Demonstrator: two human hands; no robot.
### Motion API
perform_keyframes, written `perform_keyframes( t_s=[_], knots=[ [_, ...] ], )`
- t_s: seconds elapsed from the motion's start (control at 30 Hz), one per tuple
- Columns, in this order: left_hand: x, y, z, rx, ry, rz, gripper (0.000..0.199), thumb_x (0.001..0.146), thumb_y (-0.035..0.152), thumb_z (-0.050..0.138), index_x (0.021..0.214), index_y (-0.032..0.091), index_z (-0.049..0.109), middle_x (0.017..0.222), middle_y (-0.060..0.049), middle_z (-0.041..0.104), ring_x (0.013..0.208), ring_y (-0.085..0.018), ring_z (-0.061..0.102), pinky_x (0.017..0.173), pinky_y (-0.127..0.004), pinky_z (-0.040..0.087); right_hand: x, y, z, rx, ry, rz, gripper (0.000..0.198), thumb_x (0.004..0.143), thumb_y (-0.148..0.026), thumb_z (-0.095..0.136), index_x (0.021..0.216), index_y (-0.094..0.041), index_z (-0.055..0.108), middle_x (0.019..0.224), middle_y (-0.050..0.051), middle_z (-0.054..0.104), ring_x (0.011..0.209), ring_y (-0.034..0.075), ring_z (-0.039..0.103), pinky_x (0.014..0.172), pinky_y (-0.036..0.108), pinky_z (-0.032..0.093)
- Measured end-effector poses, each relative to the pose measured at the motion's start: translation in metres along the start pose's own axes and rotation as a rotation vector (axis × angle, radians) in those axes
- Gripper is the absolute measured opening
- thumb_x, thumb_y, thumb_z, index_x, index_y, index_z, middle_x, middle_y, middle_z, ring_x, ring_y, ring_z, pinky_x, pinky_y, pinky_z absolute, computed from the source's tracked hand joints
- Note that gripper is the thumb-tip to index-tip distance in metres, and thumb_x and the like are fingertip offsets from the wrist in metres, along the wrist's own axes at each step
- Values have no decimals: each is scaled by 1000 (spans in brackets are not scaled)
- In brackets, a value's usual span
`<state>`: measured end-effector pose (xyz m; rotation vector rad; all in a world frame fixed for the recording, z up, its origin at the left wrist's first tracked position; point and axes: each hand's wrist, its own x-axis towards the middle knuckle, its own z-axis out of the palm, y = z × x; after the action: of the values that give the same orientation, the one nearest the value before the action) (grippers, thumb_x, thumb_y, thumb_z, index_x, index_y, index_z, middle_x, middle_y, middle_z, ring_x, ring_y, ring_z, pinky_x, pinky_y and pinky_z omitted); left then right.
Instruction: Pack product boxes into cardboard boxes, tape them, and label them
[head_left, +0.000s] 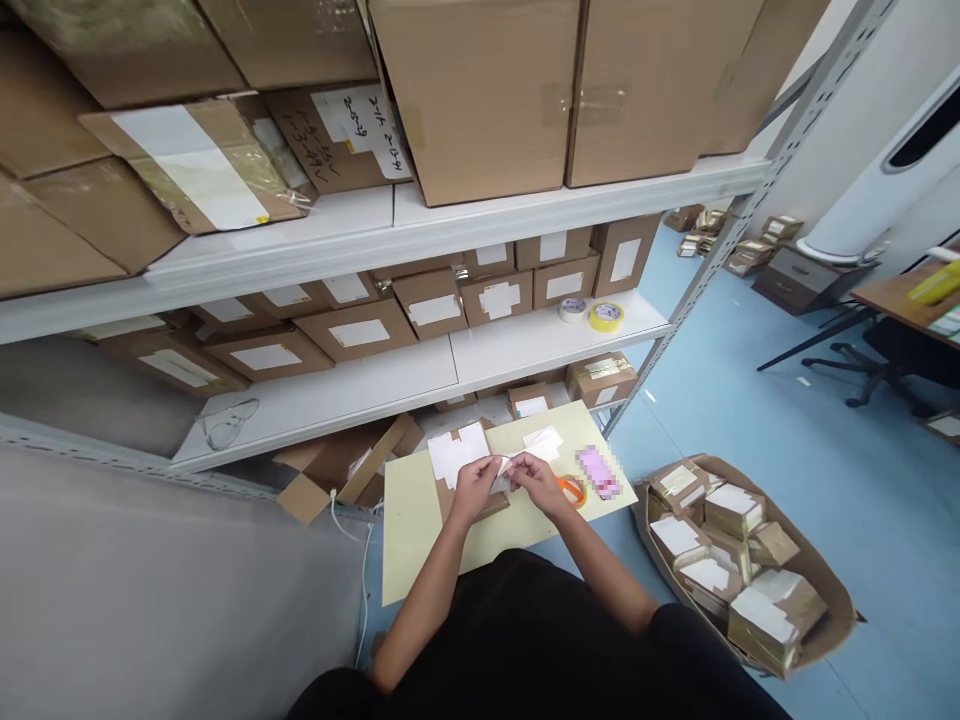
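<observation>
Between my two hands is a small white paper label (501,480), pinched by the fingers of both. My left hand (477,487) grips its left side and my right hand (537,480) its right. Under them lies a cardboard box (489,504) with large white labels (459,452) on its left part. Just right of my right hand, an orange tape roll (574,491) rests on the pale yellow tabletop (421,545). More white paper slips (543,442) are behind my right hand. A blurred-out pink item (598,472) sits near the right edge.
Metal shelving (480,215) stacked with cardboard boxes (480,95) stands ahead. White and yellow tape rolls (606,317) sit on its middle shelf. On the floor at right, a large carton (832,590) holds several labelled parcels. An open box (304,490) and white cable lie left of the table.
</observation>
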<state>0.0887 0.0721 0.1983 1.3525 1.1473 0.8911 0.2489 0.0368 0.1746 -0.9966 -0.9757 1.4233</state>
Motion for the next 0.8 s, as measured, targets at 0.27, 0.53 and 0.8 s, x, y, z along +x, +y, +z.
perform_keyframes(
  t_s=[0.27, 0.53, 0.8],
  knots=[
    [0, 4, -2, -154, 14, -74, 56, 81, 69, 69, 100, 18, 80, 101, -14, 79, 94, -27, 73, 82, -37, 56, 0, -3, 3, 33, 45, -24, 29, 81, -51, 76, 86, -26, 62, 70, -3, 63, 61, 16, 59, 67, 31, 48],
    [-12, 3, -5, -82, 35, -24, 46, 75, 63, 77, 74, 18, 74, 72, -1, 68, 71, -18, 60, 69, -27, 48, -10, 2, 0, -45, -50, -42, 25, 86, -49, 72, 88, -26, 62, 67, -3, 64, 64, 17, 60, 71, 31, 46],
    [-39, 14, -13, -12, 182, 31, 46, 81, 62, 72, 62, 20, 68, 63, -1, 58, 66, -17, 52, 65, -26, 43, -14, 6, 20, 67, -36, 12, 37, 80, -56, 76, 93, -27, 58, 78, -1, 64, 66, 17, 60, 66, 31, 49]
  ],
)
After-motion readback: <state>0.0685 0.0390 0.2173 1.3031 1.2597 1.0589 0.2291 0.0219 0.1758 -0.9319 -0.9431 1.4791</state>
